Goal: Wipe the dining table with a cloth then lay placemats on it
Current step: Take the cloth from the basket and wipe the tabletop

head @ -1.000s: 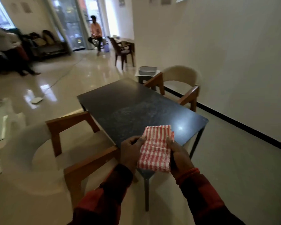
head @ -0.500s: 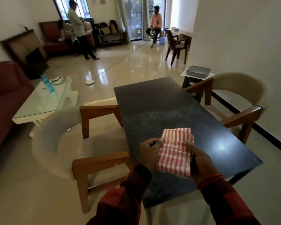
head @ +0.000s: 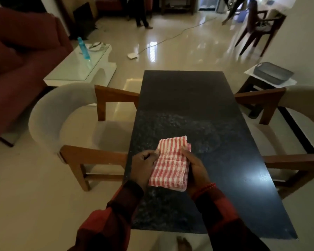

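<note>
A folded red-and-white checked cloth (head: 169, 163) is held between both hands above the near half of the dark speckled dining table (head: 198, 109). The left hand (head: 143, 164) has its fingers curled, pinching the cloth's left edge near the far corner. The right hand (head: 196, 168) cups the right edge, fingers wrapped along that side. Armchairs with wooden arms stand on the left (head: 76, 124) and right (head: 288, 142) of the table.

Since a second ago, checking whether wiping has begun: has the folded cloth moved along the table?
Cannot tell: the camera swung. The cloth stays gripped between left hand and right hand, near the table's near end as before.
</note>
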